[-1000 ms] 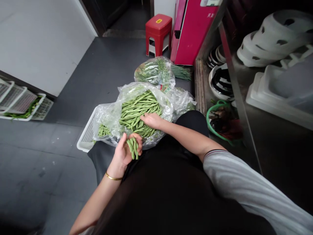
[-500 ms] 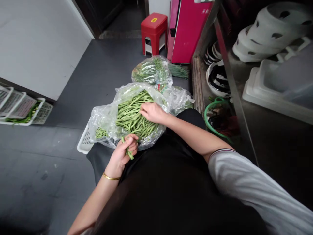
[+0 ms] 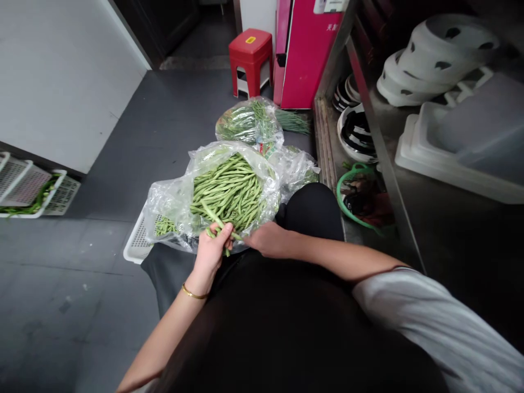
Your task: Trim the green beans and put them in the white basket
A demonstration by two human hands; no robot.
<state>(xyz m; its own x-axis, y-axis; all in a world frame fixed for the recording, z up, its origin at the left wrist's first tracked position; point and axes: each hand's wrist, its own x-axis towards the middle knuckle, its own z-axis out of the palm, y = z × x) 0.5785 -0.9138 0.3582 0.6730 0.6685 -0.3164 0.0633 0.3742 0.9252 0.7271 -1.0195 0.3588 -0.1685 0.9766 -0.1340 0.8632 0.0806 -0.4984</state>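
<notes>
While left hand [image 3: 213, 250] grips beans [image 3: 221, 233] | right hand [image 3: 268, 239] has come off pile [image 3: 229, 191], seemingly closed on them.

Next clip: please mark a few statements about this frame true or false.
1. The left hand holds a few green beans. True.
2. The red stool stands on the steel counter. False: the red stool stands on the floor beside the pink cabinet.
3. The clear bag of beans lies on a white basket. True.
4. The right hand is buried mid-pile. False: the right hand is at the bag's near edge, close to the left hand.
</notes>
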